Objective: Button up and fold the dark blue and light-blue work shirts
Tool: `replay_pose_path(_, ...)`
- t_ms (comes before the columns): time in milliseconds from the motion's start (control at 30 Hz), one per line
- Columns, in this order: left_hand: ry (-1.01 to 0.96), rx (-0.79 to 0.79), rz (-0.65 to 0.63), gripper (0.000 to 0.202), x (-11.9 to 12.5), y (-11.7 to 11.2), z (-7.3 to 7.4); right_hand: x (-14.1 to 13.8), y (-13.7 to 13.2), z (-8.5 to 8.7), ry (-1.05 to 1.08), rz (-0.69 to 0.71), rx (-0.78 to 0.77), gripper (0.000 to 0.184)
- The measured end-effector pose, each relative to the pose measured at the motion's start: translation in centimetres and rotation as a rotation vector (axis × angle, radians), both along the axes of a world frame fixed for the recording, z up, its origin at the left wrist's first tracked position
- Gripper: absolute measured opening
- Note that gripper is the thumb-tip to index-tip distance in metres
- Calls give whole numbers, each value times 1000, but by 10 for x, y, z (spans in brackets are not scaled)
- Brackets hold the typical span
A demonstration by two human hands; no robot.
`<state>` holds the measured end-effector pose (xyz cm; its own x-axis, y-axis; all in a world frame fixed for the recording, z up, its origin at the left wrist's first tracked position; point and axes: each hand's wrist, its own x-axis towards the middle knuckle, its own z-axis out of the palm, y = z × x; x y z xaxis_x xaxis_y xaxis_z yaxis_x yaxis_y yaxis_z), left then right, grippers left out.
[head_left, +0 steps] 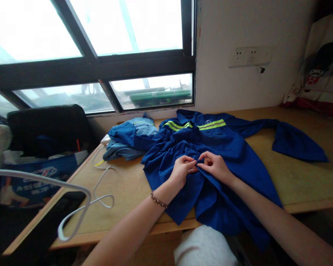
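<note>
A blue work jacket (pixel 227 147) with yellow-green reflective stripes lies spread on the wooden table (pixel 302 177), one sleeve stretched out to the right. My left hand (pixel 183 169), with a bead bracelet on the wrist, pinches the jacket's front edge near its middle. My right hand (pixel 215 166) pinches the opposite front edge right beside it. The fingertips of both hands almost meet over the cloth. The jacket's lower hem hangs over the table's near edge.
A folded pile of blue clothes (pixel 131 138) lies at the table's back left. A white cable (pixel 101 184) loops across the left part, and a white hanger (pixel 69 218) juts in at the near left. A dark bag (pixel 48 129) and a printed bag (pixel 33 181) stand left of the table.
</note>
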<state>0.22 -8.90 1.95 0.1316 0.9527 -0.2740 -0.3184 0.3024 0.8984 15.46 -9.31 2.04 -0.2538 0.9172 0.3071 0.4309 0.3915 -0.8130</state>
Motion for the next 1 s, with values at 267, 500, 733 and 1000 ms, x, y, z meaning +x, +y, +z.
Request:
replay_pose_path(267, -64, 20, 18, 36, 1, 2, -1, 1, 3, -1, 170, 109, -161, 37)
replay_pose_path(500, -83, 146, -81, 36, 0, 1, 2, 0, 7, -4, 330, 178, -313, 42)
replay_pose_path(733, 37, 321, -200, 33, -1, 2, 2, -2, 10, -11, 424, 150, -474, 29)
replay_pose_path(1000, 519, 478, -242, 37, -14, -2, 20, 23, 3, 5, 311, 22, -498, 35)
